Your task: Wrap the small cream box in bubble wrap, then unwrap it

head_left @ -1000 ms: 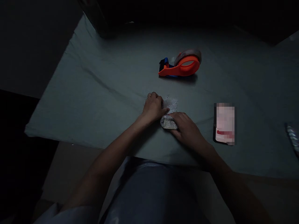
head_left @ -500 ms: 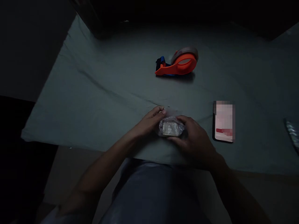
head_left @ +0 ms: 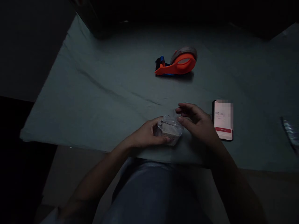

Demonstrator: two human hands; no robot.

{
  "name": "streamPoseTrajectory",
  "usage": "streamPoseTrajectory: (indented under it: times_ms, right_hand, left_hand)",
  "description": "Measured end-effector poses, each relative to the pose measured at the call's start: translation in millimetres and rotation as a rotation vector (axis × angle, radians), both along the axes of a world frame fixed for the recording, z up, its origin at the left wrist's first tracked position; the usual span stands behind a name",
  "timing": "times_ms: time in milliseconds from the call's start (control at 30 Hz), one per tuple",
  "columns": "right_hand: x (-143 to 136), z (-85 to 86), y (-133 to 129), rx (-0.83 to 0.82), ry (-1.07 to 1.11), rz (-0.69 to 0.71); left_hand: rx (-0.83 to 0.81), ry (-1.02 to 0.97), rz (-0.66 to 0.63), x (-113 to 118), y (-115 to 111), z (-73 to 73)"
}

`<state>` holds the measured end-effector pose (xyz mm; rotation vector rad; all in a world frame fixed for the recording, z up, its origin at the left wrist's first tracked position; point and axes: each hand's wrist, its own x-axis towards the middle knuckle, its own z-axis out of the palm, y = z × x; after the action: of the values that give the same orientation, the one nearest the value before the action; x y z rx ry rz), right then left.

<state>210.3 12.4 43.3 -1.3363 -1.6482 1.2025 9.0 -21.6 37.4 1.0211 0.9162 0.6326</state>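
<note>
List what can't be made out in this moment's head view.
In the head view:
Wrapped bundle: contents, obscured by cloudy wrap and dim light.
Left hand: its far side, hidden behind the bundle.
Right hand: whether it touches the bundle; too dark.
Phone: part of its screen, pixelated.
Silvery item: its full shape, cut off by the right edge.

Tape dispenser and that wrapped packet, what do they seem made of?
Tape dispenser: probably smooth, moulded plastic, judging by its even, bright orange and blue parts. Wrapped packet: outside, likely clear plastic film or bubble wrap, from its wrinkled, glinting look; the material inside is too dim to tell.
</note>
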Motion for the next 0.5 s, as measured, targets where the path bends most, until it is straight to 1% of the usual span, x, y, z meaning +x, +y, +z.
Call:
streamPoseTrajectory:
  times_ms: [67,133,200,300,400,500]
  right_hand:
    - [-5.5,2.4,4.1,-0.007,0.030,0.048]
    - [-10.8,7.4,4.4,0.038,-0.002,0.066]
    - [-14.5,13.0,1.1,0.113,-0.060,0.066]
    - [-17.5,17.4,-7.8,0.214,-0.105,0.077]
    - [-18.7,15.7,-16.3,0.308,-0.131,0.097]
    - [-19.1,11.0,-22.0,0.401,-0.173,0.184]
  left_hand:
    - [0.012,0.005,-0.034,0.1,-1.3,1.8]
    - [-0.004,0.009,-0.037,0.4,-1.8,3.3]
    - [-0.049,0.012,0.005,0.8,-1.4,3.5]
    - [-0.093,0.025,0.110,1.9,1.2,1.4]
    - [-0.084,0.017,0.173,2.2,4.2,-2.3]
    - [-0.077,-0.007,0.196,0.5,5.2,-5.3]
